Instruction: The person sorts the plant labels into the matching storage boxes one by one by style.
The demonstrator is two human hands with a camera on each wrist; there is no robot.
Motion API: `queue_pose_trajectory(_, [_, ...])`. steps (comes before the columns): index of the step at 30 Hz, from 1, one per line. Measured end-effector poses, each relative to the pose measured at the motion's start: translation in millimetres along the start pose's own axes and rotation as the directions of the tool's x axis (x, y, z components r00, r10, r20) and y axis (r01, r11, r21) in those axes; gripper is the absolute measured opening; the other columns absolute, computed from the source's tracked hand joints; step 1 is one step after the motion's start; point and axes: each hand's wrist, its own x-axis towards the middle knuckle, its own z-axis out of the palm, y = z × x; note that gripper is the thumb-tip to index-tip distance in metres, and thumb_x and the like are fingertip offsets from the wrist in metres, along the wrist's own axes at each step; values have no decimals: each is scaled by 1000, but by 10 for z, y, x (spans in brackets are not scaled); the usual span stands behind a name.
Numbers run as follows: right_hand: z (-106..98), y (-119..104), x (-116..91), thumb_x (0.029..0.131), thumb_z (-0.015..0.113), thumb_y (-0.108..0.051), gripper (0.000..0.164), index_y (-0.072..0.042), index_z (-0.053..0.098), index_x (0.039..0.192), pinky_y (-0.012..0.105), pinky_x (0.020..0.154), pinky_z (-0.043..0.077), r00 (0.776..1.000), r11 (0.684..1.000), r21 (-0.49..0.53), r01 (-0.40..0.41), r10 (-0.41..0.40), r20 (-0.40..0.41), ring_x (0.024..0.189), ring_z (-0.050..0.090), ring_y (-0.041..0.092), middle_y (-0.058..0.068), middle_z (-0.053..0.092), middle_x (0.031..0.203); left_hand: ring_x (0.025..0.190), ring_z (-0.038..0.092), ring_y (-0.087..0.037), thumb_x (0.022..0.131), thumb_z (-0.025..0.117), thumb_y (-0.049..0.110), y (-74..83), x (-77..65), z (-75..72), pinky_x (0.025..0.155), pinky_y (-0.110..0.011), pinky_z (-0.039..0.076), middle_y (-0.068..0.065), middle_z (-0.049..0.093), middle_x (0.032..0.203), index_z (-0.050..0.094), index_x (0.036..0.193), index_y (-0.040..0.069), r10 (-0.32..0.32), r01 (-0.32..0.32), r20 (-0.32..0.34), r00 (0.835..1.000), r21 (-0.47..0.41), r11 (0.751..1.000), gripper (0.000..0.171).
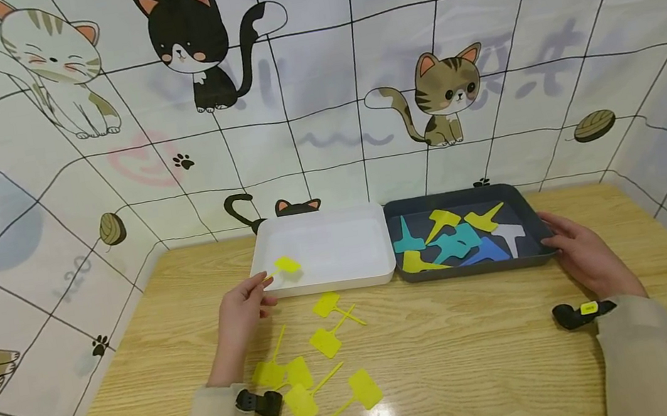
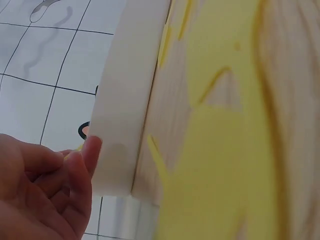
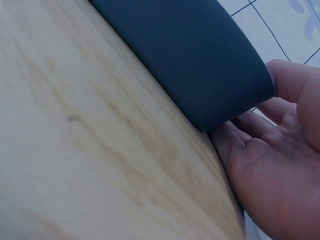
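Note:
Between thumb and fingertips, my left hand (image 1: 244,312) pinches a yellow plant label (image 1: 287,265) by its thin stem. The label's flat head hangs over the left part of a white tray (image 1: 345,283). In the left wrist view the fingers (image 2: 75,175) are beside the tray's end wall, and most of the held label is hidden. My right hand (image 1: 594,262) grips the right end of a dark grey tray (image 1: 478,269), thumb at the rim and the other fingers along the end wall. Teal, yellow, blue and white T-shaped labels lie inside that tray.
The two trays stand side by side at the back of the wooden table (image 1: 475,374). Several yellow plant labels (image 1: 301,403) lie loose in front of the white tray, some overlapping, close to the left wrist. A cat-printed sheet (image 1: 323,94) rises behind.

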Motion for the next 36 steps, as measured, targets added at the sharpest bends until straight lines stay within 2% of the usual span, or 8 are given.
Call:
queue_pose_trajectory(3, [-4,5,3,95,42,-10,57,-16,15,144,7,84,37,1000,1000,15,-2,2,2,133,13,19,6,4,149,73,62,-22,95,43,16,-18,-1,0,51,-43,48,-8,60,114,50,126,5,-10,10,12,1000,39,999,34])
queue_pose_trajectory(8, [-14,8,2,94,44,-9,58,-15,15,144,7,83,38,1000,999,45,18,-19,16,133,13,17,6,3,149,76,62,-25,94,46,22,-9,2,-13,58,-34,51,-9,60,111,47,130,9,-22,14,91,996,93,996,38])
queue_pose_trajectory(13, [-18,5,9,94,44,-9,58,-14,15,144,7,83,38,999,998,61,30,-30,15,133,13,17,6,4,149,79,61,-27,96,42,19,25,-4,-19,61,-36,51,-16,63,95,44,132,9,-19,-1,153,988,134,991,38])
queue_pose_trajectory(20, [1,1,18,94,44,-10,57,-17,16,144,6,84,36,1000,1000,2,-2,2,-16,133,15,15,4,4,149,80,59,-27,96,38,12,5,23,-5,61,-35,51,-15,59,107,41,134,7,-20,-4,181,983,131,991,38])
queue_pose_trajectory(25, [9,2,11,94,45,-12,58,-18,16,144,8,86,35,1000,1000,-19,-20,20,-23,133,14,17,5,3,149,79,58,-25,96,38,12,-3,28,16,62,-34,50,-13,60,102,39,135,9,-35,4,196,980,160,987,39])
queue_pose_trajectory(29, [5,-1,16,95,44,-13,57,-19,17,144,8,88,35,1000,999,-26,-18,18,-20,133,14,18,4,3,149,66,55,-24,95,42,14,-1,47,26,56,-30,47,-12,62,94,37,137,13,-42,2,210,977,190,982,43])
queue_pose_trajectory(33, [1,-2,23,95,42,-11,55,-19,18,144,8,86,36,1000,1000,-18,-14,13,-22,133,13,18,4,4,149,65,54,-22,93,47,17,-16,75,39,58,-27,45,-9,59,111,29,141,17,-47,-13,255,966,228,974,52])
queue_pose_trajectory(36, [-1,0,12,95,42,-10,55,-19,18,144,7,85,36,1000,1000,-12,-15,15,-22,133,13,19,4,4,149,75,55,-22,92,49,18,-27,86,48,63,-28,47,-5,46,131,24,142,17,-39,-28,290,956,222,975,56])
